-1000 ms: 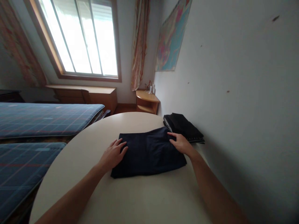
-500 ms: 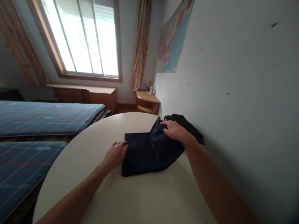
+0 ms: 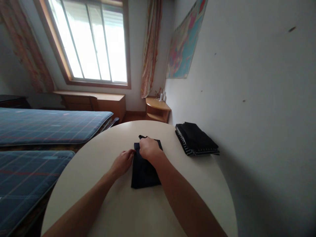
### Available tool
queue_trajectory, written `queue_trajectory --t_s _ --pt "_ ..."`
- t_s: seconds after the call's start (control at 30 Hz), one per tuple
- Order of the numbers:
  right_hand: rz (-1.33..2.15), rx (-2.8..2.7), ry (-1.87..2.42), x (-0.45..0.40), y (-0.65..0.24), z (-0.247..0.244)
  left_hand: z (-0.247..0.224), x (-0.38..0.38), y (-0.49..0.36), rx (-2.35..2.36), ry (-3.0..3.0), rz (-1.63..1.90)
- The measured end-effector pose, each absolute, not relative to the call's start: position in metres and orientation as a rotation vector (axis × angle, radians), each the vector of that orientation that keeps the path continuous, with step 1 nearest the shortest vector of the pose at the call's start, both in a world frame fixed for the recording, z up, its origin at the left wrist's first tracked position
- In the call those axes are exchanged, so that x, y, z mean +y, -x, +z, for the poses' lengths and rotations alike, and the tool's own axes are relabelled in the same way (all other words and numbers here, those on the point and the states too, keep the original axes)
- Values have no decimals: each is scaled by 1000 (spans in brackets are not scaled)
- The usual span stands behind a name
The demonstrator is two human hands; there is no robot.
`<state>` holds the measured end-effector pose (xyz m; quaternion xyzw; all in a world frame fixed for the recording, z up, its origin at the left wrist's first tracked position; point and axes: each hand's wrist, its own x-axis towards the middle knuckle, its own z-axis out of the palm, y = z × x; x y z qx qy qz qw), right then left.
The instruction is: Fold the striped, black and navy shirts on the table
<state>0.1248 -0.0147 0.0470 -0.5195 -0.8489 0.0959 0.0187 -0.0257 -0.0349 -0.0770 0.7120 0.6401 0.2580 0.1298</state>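
Observation:
A dark navy piece of clothing (image 3: 145, 172), folded into a compact rectangle, lies flat on the round cream table (image 3: 138, 210). At its upper left edge, my left hand (image 3: 123, 161) pinches the fabric between thumb and fingers. My right hand (image 3: 149, 148) is closed on the folded-over part near the top, and a dark corner sticks up past the knuckles. My right wrist and forearm cover some of the cloth's right side. The garment's exact kind does not show.
A stack of folded black clothes (image 3: 197, 140) with white-striped edges sits at the table's right rim, close to the white wall (image 3: 266, 131). Left of the table are blue plaid mattresses (image 3: 54, 126). Beyond stand a wooden desk (image 3: 111, 97) and a small corner shelf (image 3: 158, 103).
My right hand has brought the garment's right part over to the left, making it narrower and uncovering the black stack. My left hand has stayed at the left edge.

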Motion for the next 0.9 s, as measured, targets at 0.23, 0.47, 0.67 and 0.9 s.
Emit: queue_trajectory --t_s 0.23,0.47,0.67,0.9 --pt "327 -2634 1602 -33 -107 2 -76 -32 33 1810 -2034 792" --pt "411 -2569 1516 -26 -134 -18 -79 -32 30 1926 -1953 831" --pt "324 -2480 1239 -17 -173 -37 -78 -44 9 1823 -2222 994" --pt "298 -2537 1321 -15 -203 -72 -99 -56 -21 1871 -2281 631"
